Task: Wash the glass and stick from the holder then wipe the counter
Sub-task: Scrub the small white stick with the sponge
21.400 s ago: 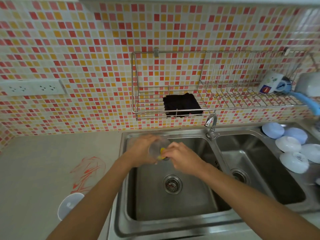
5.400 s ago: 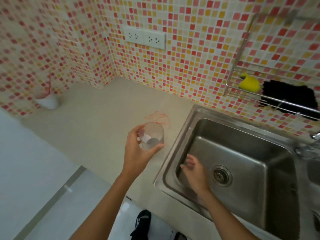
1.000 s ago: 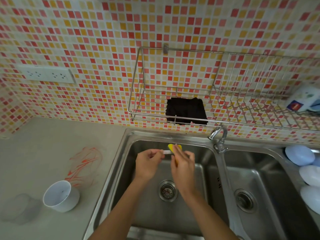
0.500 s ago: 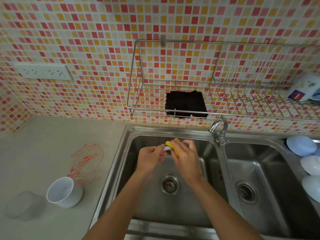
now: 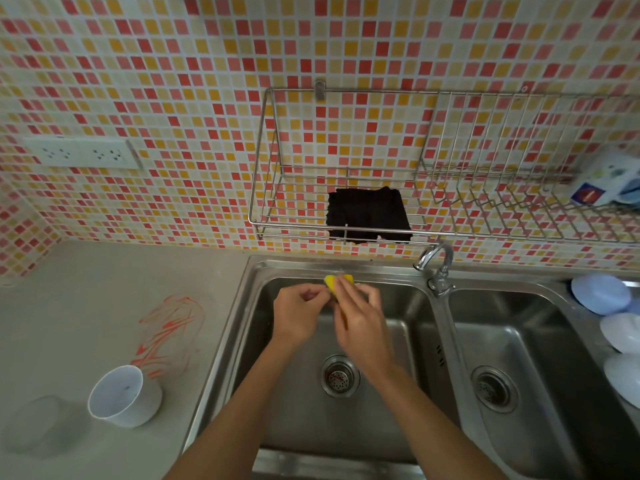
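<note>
Over the left basin of the steel sink my two hands meet. My right hand grips a folded yellow sponge. My left hand pinches the end of the stick, which is almost wholly hidden between its fingers and the sponge. The clear glass stands on the grey counter at the lower left. Next to it stands the white holder cup. Red scribbled marks stain the counter beside the sink.
A black cloth lies in the wire wall rack above the sink. The tap stands between the two basins. Several pale round dishes lie at the right; a bottle sits in the rack.
The hands have closed together: the sponge now covers the stick, whose white length showed between the hands a second ago. Glass and holder cup have not moved.
</note>
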A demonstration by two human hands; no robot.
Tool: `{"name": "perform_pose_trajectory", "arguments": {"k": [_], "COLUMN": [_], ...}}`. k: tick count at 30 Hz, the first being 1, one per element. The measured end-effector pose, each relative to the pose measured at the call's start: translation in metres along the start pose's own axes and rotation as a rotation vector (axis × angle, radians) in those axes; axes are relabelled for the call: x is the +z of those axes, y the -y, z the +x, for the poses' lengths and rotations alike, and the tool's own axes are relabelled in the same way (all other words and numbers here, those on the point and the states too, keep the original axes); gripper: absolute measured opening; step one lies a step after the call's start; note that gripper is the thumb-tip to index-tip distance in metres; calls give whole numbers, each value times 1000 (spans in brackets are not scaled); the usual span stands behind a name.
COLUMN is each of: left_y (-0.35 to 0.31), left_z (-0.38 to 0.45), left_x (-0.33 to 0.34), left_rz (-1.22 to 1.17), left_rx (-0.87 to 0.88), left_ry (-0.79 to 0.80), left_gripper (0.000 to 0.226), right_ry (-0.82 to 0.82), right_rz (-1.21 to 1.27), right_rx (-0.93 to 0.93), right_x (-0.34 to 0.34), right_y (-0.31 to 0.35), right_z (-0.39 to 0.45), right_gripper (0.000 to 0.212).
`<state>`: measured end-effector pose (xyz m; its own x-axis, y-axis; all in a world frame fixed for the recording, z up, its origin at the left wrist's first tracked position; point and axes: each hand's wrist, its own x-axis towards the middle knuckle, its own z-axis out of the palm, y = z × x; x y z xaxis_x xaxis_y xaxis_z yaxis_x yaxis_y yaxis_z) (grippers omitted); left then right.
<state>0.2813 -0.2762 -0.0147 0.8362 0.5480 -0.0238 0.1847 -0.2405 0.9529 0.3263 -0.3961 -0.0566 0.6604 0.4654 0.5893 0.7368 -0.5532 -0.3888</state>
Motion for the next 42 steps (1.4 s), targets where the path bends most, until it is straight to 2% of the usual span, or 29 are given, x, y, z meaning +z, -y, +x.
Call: {"name": "perform_pose_trajectory", "arguments": {"k": [3, 4, 8, 12, 15, 16, 19, 22, 24, 26, 29, 32, 37, 42], "left_y": [0, 0, -1, -2, -3, -4, -6, -6, -3, 0, 1, 1, 2, 9], "left_z": [0, 0, 0, -1, 0, 0, -4, -4, -1, 0, 0, 2, 2, 1], "left_x": [1, 1, 2, 5, 2, 1, 2, -1, -6, -9, -10, -8, 2, 8], "left_rz": [-59, -69, -118, -138, -125, -133, -154, -158, -91, 82, 384, 485, 260, 54], "left_rx": [-77, -87, -108, -141, -120, -133, -211, -262, -202, 0, 290, 389, 187, -3], "left_ry": [-23, -24, 2, -16, 10, 16, 17, 50, 66, 55, 60, 56, -19, -84], "left_gripper": [15, 16, 13, 15, 12, 12, 13, 18, 17, 11, 19, 16, 11, 7], "right_ry": [-60, -57, -13, -77, -14, -5, -36, -14, 3, 21, 90, 142, 13, 19], "right_rz": [61, 74, 46, 76, 21, 15, -17, -69, -105, -155, -202, -181, -79, -33], "right_rx": [217, 231, 26, 206, 11, 1, 138, 99, 12, -50, -95, -115, 78, 66], "right_x": [-3, -3, -1, -3, 0, -1, -6, -6, -8, -12, -16, -17, -13, -4], "right_y": [-14, -13, 2, -10, 4, 2, -21, -32, -34, -38, -41, -41, -16, 9], "right_z": [0, -1, -9, -2, -9, -8, 1, 4, 6, 12, 19, 23, 15, -5], "right_gripper": [43, 43, 40, 44, 40, 41, 40, 36, 32, 27, 21, 25, 33, 41]}}
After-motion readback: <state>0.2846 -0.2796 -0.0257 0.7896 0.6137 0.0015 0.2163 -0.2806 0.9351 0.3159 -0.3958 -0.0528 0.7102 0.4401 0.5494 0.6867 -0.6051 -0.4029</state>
